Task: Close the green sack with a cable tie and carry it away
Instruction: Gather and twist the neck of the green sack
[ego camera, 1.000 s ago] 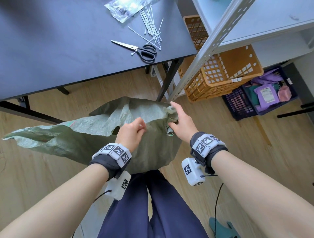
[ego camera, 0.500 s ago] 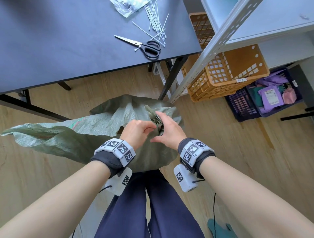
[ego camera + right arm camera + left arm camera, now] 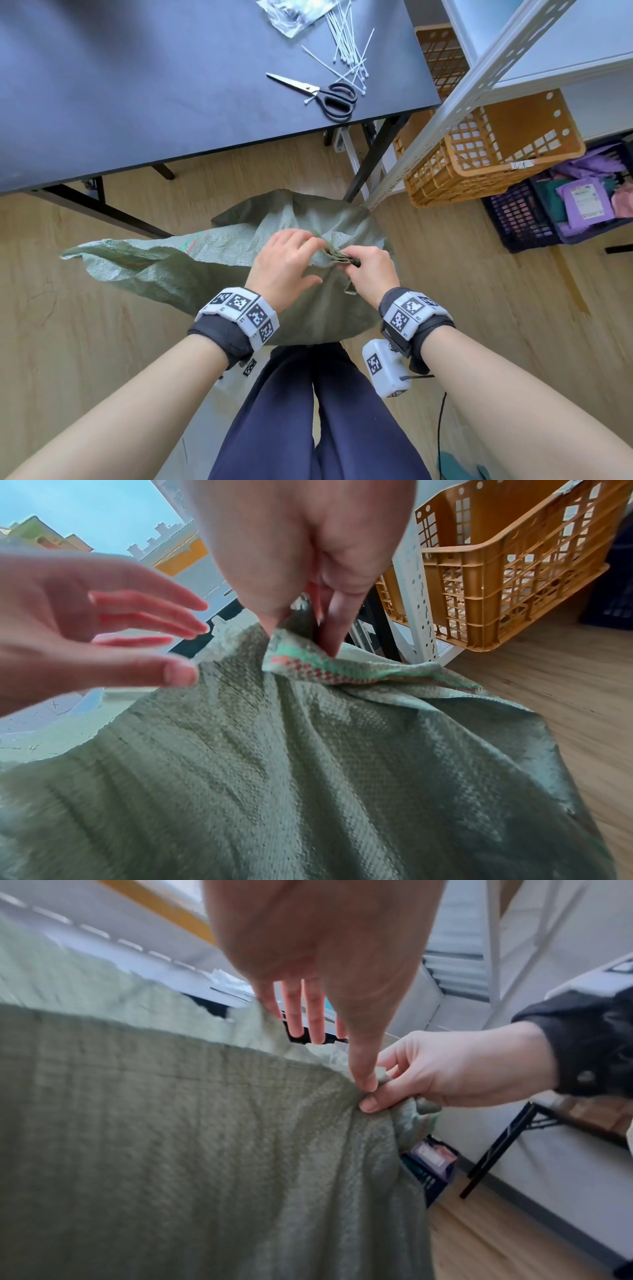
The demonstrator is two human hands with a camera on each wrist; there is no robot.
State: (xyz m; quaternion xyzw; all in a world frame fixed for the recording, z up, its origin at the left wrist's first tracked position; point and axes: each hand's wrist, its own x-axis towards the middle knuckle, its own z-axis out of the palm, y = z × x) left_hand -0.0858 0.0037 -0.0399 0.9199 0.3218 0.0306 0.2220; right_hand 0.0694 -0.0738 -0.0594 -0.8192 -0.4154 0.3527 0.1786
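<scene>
The green woven sack (image 3: 301, 291) hangs in front of my legs, with its long loose end trailing left. My right hand (image 3: 364, 269) grips a bunched fold of the sack's mouth; the left wrist view shows the right hand (image 3: 445, 1074) with fingers and thumb curled round that bunch. My left hand (image 3: 287, 262) lies beside it with straight, spread fingers, and its thumb (image 3: 363, 1074) touches the bunch. In the right wrist view my right hand (image 3: 308, 601) pinches the sack's printed edge (image 3: 325, 669). White cable ties (image 3: 346, 51) lie on the dark table (image 3: 137, 102).
Black-handled scissors (image 3: 329, 96) and a clear plastic bag (image 3: 294, 13) lie by the ties. A grey shelf upright (image 3: 455, 113) stands right of the sack, with an orange crate (image 3: 489, 150) and a dark crate of parcels (image 3: 555, 219) behind it. The floor is wooden.
My right hand has pulled the sack's right edge in to the middle and closed round the gathered fold. My left hand has let go of its pinch and spread its fingers.
</scene>
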